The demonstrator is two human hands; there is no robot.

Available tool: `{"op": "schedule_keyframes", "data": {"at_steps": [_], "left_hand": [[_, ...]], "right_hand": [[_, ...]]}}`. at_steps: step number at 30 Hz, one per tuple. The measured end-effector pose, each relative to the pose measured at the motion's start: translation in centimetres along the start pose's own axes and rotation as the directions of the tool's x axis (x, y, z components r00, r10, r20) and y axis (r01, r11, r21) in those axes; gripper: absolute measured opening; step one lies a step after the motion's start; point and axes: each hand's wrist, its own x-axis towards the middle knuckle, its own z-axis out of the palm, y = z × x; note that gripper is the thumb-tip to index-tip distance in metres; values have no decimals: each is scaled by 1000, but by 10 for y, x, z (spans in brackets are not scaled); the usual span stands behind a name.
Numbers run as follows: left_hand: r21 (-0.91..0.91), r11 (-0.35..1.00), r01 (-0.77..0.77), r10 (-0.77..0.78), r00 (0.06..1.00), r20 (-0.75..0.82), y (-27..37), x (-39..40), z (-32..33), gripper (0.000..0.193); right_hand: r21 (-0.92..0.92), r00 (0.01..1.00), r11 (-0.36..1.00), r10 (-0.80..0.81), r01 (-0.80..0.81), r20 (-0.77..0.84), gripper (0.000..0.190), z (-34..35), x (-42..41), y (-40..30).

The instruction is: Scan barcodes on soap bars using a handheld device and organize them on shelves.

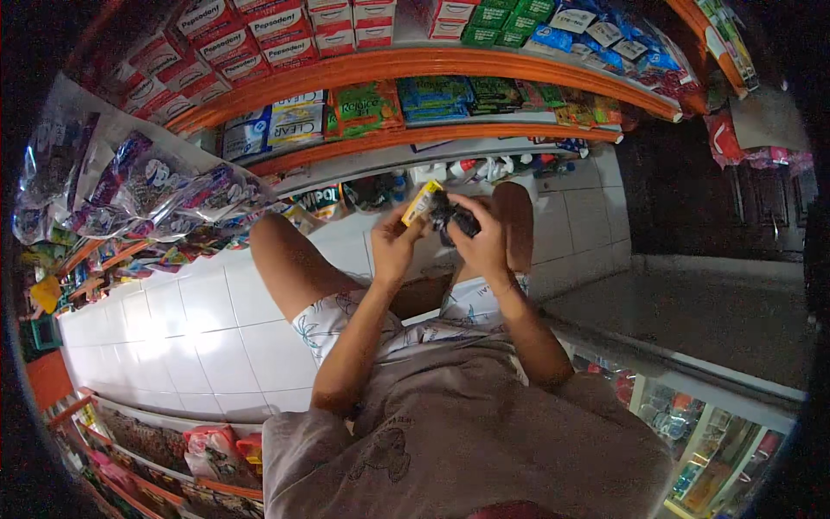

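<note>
Between my knees, my left hand (397, 243) holds a small yellow and white packet (421, 202), tilted, with its upper end leaning to the right. My right hand (478, 237) is closed around a dark, crumpled bundle (457, 222) that looks like black plastic or cloth; what it is exactly I cannot tell. The bundle's left side comes up against the packet and my left fingertips. Both hands are in front of the lowest shelf, where a Wipol pack (318, 200) and several bottles stand.
Orange-edged shelves (454, 61) curve across the front, with Pepsodent boxes (224, 48) and Rejoice sachets (366, 107). Purple plastic packs (155, 175) hang at the left. White floor tiles (246, 350) lie beside my legs. A glass display case (707, 441) stands at the lower right.
</note>
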Motion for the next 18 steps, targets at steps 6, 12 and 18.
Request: {"op": "schedule_keyframes", "data": {"at_steps": [6,12,18], "left_hand": [[23,1000,21,-21,1000,20,4,-5,1,27],[229,973,-13,-3,998,68,-3,-3,-3,31],[231,973,19,-29,999,38,-9,4,-7,36]], "right_hand": [[-332,920,859,-382,390,91,37,3,-11,0],[-121,992,991,-71,58,-104,35,1,2,5],[-358,919,854,-392,378,34,34,-4,9,-1]]}}
